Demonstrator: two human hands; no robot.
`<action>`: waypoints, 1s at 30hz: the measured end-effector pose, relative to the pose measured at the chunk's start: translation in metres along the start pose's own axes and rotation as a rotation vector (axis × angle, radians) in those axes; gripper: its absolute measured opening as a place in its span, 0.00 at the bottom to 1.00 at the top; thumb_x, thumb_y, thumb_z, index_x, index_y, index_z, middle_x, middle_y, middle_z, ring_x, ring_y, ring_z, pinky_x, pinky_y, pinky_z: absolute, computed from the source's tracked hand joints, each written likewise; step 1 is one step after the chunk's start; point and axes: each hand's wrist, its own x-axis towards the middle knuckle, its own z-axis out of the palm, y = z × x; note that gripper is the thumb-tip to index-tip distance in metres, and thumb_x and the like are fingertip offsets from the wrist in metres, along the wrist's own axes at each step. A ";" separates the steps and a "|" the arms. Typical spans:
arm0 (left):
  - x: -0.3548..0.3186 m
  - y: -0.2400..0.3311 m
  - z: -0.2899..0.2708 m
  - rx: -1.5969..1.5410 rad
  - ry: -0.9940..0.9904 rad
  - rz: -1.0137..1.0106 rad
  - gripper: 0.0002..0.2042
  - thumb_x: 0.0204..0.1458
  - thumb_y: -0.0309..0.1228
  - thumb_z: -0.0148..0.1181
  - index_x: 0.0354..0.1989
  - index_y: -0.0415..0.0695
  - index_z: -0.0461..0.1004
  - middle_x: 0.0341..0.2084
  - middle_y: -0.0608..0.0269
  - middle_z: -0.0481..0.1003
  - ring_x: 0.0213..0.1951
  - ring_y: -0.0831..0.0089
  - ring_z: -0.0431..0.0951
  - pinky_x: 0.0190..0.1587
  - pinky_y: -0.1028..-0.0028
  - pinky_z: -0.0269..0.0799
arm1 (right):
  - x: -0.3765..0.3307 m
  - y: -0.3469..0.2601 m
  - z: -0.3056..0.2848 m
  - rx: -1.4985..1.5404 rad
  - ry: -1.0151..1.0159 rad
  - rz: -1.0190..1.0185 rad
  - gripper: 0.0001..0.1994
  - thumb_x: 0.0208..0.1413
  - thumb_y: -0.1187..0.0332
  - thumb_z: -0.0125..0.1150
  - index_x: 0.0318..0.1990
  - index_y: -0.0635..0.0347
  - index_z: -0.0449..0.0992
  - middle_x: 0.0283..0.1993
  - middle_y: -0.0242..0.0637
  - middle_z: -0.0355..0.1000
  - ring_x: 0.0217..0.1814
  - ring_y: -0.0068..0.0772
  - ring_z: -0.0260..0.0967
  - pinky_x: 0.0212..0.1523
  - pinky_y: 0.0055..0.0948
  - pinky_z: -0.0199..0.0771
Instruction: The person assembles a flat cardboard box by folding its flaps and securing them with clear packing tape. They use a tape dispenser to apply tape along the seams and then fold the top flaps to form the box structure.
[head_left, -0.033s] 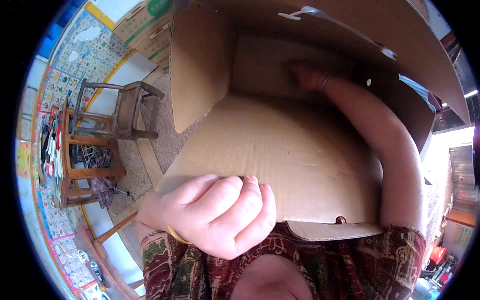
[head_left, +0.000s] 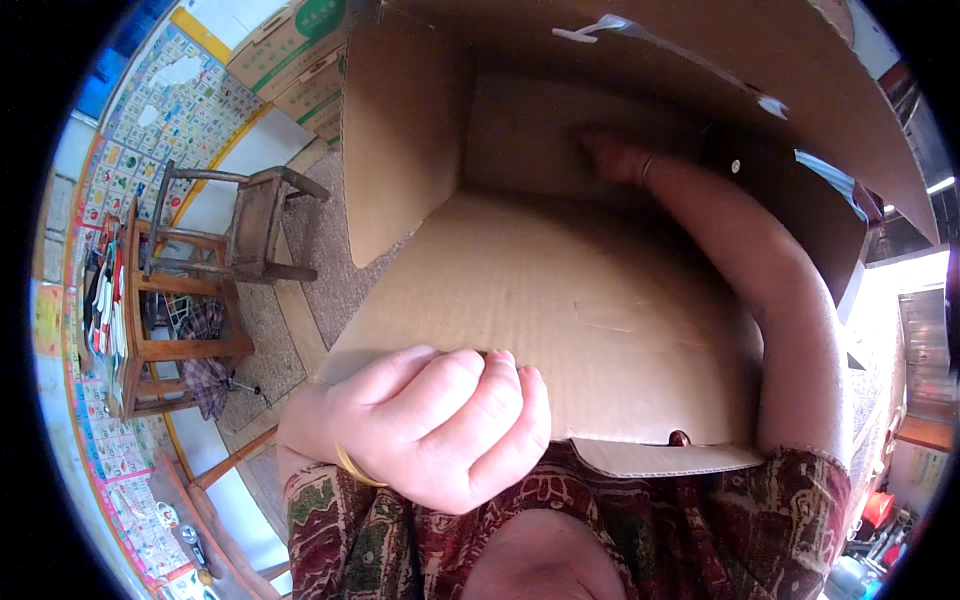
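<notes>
A large brown cardboard box (head_left: 600,290) lies in front of me with its opening facing me. Past its flaps reaches my right arm, bent at the elbow. Deep inside, near the dim far panel, is my right hand (head_left: 612,158); shadow hides what its fingers do. My left hand (head_left: 435,430) is closed in a fist over the box's near edge, back of the hand upward, a yellow bangle at its wrist. Whether the fingers grip the cardboard or something small is hidden. Beside it, a short cut flap (head_left: 665,460) juts toward my patterned top.
On the left stand a wooden chair (head_left: 262,225) and a wooden stand (head_left: 185,345) with papers and checked cloth. Behind them are a picture chart (head_left: 190,90) and stacked cartons (head_left: 300,75) with green print. White tape pieces (head_left: 610,22) cling to the box's upper flap.
</notes>
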 end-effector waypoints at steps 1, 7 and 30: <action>0.001 -0.002 0.002 -0.015 -0.006 0.006 0.08 0.33 0.28 0.59 0.26 0.44 0.77 0.20 0.67 0.74 0.23 0.77 0.72 0.20 0.82 0.64 | 0.001 0.005 0.009 -0.073 0.012 -0.034 0.23 0.52 0.75 0.51 0.59 0.61 0.66 0.60 0.51 0.63 0.63 0.48 0.60 0.65 0.37 0.58; 0.001 -0.002 -0.004 -0.115 -0.016 -0.037 0.10 0.31 0.27 0.59 0.27 0.44 0.77 0.23 0.66 0.74 0.22 0.77 0.71 0.19 0.82 0.63 | 0.022 0.053 0.053 -0.457 -0.394 -0.208 0.17 0.53 0.65 0.50 0.47 0.61 0.76 0.50 0.52 0.71 0.54 0.46 0.68 0.59 0.38 0.64; 0.011 -0.010 -0.009 -0.107 -0.031 -0.018 0.14 0.25 0.31 0.56 0.26 0.45 0.75 0.21 0.70 0.70 0.21 0.79 0.67 0.19 0.80 0.60 | -0.012 -0.073 -0.061 -0.175 0.398 -0.303 0.18 0.58 0.70 0.42 0.55 0.65 0.66 0.59 0.53 0.64 0.62 0.47 0.62 0.61 0.41 0.62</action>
